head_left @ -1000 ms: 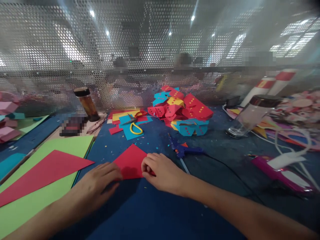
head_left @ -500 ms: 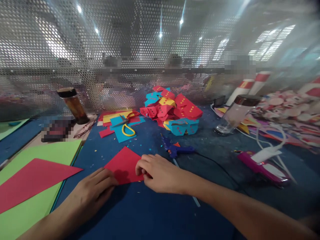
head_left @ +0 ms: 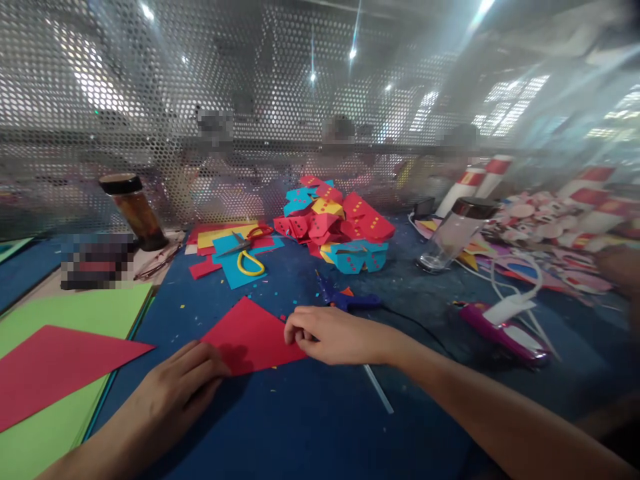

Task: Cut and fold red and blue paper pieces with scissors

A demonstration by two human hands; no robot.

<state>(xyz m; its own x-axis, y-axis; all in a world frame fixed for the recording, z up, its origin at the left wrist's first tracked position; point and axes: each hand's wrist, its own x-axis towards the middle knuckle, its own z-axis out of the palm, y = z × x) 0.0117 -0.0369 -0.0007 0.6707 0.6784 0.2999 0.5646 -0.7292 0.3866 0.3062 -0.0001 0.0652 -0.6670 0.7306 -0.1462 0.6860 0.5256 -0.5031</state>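
Observation:
A folded sheet of red paper (head_left: 250,340) lies on the blue table between my two hands, with one corner pointing away from me. My left hand (head_left: 195,373) is closed, its fingers pressed together over the paper's left corner. At the opposite side my right hand (head_left: 333,337) has curled fingers on the right edge; the thumb is partly hidden. Just beyond my right hand lies a blue glue gun (head_left: 357,301), partly covered by that hand. A clear glue stick (head_left: 379,389) runs out from beneath my right wrist.
Scissors (head_left: 250,264) rest on coloured paper. Behind stands a pile of dotted paper shapes (head_left: 345,223). Jars stand left (head_left: 137,217) and right (head_left: 453,237). Red paper (head_left: 55,367) lies on green sheets (head_left: 115,310). A purple device (head_left: 500,333) with a cable sits right.
My right hand has slid rightward along the red paper, uncovering more of it. My left hand stays at the left corner. The whole view has shifted slightly.

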